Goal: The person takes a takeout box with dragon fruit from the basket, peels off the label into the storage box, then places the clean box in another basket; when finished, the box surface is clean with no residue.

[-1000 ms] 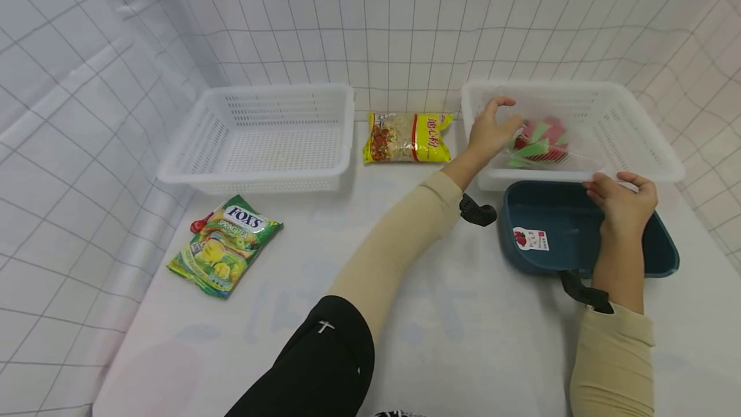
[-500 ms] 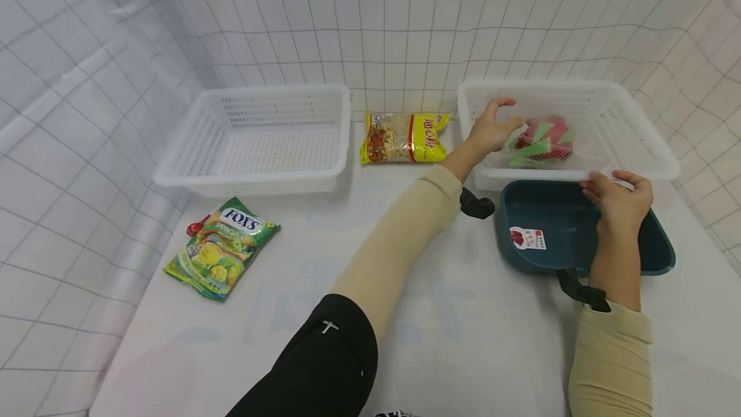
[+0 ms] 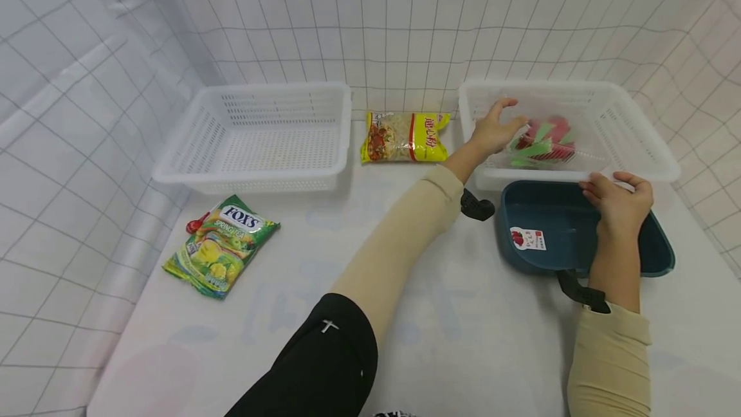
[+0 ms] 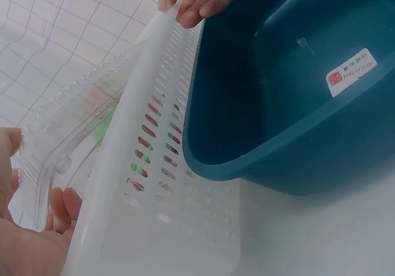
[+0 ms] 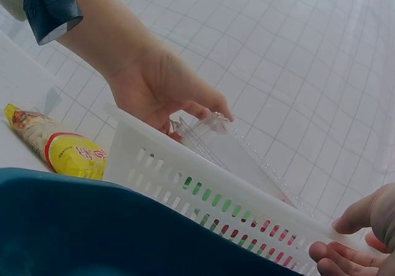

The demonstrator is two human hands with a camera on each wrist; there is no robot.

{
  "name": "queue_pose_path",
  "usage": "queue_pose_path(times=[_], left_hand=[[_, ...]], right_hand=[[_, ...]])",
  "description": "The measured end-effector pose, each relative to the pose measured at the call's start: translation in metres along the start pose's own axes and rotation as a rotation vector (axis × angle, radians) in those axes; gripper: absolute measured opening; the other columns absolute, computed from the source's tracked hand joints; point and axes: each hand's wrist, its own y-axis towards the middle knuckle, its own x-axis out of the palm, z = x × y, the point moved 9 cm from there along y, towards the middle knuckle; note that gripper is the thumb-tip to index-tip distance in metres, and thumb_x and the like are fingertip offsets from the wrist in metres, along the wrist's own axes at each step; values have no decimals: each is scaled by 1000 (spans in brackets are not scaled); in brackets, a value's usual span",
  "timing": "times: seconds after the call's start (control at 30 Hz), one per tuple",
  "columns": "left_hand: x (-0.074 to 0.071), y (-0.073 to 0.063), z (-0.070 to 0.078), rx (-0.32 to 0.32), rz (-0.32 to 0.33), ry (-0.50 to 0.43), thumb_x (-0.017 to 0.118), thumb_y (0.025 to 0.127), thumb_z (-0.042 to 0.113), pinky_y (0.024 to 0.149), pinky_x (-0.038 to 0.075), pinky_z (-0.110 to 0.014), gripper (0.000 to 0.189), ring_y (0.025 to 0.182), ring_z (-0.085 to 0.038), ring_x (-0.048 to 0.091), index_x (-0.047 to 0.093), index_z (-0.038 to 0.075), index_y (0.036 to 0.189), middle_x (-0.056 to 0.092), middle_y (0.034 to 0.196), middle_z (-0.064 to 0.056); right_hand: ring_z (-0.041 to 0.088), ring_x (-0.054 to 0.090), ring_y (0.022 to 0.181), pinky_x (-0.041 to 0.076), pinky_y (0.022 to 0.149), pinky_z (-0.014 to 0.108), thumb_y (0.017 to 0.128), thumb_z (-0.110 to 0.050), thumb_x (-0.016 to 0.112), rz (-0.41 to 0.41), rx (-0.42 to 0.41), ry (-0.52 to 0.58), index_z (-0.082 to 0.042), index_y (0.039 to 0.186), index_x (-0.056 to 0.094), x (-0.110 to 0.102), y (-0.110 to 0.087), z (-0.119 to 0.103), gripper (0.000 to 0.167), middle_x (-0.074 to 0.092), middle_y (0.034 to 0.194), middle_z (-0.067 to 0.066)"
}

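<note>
A clear plastic box (image 3: 547, 143) with red and green pieces showing through it lies tilted in the right white basket (image 3: 642, 124). My left hand (image 3: 492, 130) grips the box's left end, thumb and fingers apart on either side of it, as the right wrist view also shows. At the basket's near rim, my right hand (image 3: 625, 204) pinches the edge, with the thumb (image 5: 355, 217) over the rim and fingers along the outer wall. The right forearm passes over a dark teal basin (image 3: 564, 230) bearing a strawberry label, which stands against the basket's front.
A second white basket (image 3: 278, 140) stands at the back left. Between the baskets lies a yellow noodle-type packet (image 3: 405, 138). A green FOX'S candy bag (image 3: 222, 246) with a red-handled item (image 3: 197, 224) beneath it lies at the left. Grid-patterned cloth walls surround the table.
Both hands keep their places on the box and the basket rim. The camera view shifts slightly; nothing else visibly moves.
</note>
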Motion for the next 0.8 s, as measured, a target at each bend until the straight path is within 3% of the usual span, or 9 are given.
queue_pose_path(times=[0.07, 0.13, 0.2, 0.23, 0.4, 0.5, 0.67, 0.8], left_hand=[[0, -1, 1, 3, 3, 26, 55, 100, 37, 48, 38, -21, 49, 57, -5, 44, 40, 35, 146, 61, 119, -6], [-1, -2, 1, 2, 5, 45, 55, 99, 38, 57, 44, -20, 52, 93, -8, 55, 38, 35, 148, 44, 145, -8], [-1, -3, 0, -9, 14, 59, 55, 99, 40, 68, 49, -20, 56, 124, -16, 46, 34, 34, 150, 29, 154, -5], [-1, -4, 0, -15, 21, 62, 55, 99, 40, 72, 50, -21, 58, 133, -20, 38, 32, 32, 151, 28, 155, -5], [-1, -4, -2, -55, 51, 71, 56, 97, 44, 80, 51, -25, 67, 121, -21, 52, 25, 26, 153, 36, 150, -5], [1, -5, -2, -60, 30, 103, 54, 97, 47, 84, 50, -28, 69, 117, -20, 55, 22, 25, 154, 38, 150, -4], [5, -6, -2, -42, -30, 196, 47, 99, 51, 104, 39, -32, 67, 134, -16, 42, 23, 23, 155, 35, 154, 2], [8, -7, -3, -56, -70, 215, 42, 100, 53, 110, 31, -31, 68, 140, -14, 32, 23, 21, 156, 31, 156, 5]], right_hand=[[17, 67, 50, 54, 48, 23, 77, 15, 72, -1, 1, 5, -9, 102, 38, 0, 0, 0, 48, 58, 70, 8], [17, 67, 50, 54, 48, 23, 77, 14, 72, -4, 4, 8, -9, 102, 38, 0, 0, 0, 48, 60, 67, 9], [17, 67, 50, 54, 49, 23, 77, 14, 73, -5, 6, 3, -9, 102, 38, 1, -1, 0, 48, 60, 68, 8], [17, 67, 50, 54, 49, 23, 77, 14, 73, -5, 7, 2, -9, 102, 38, 1, -1, 0, 48, 60, 68, 8], [16, 67, 51, 54, 50, 23, 77, 13, 73, 4, 3, -15, -10, 103, 39, 1, 0, -1, 48, 54, 79, 9], [16, 67, 51, 54, 50, 22, 78, 13, 73, 6, 3, -18, -10, 103, 39, 0, 0, -1, 49, 52, 81, 9], [17, 67, 50, 54, 49, 22, 78, 14, 73, 8, 3, -12, -10, 102, 39, 0, 1, -1, 48, 59, 70, 8], [16, 67, 50, 54, 49, 22, 78, 13, 72, 11, 6, -17, -10, 102, 38, -1, 1, 1, 47, 60, 68, 8]])
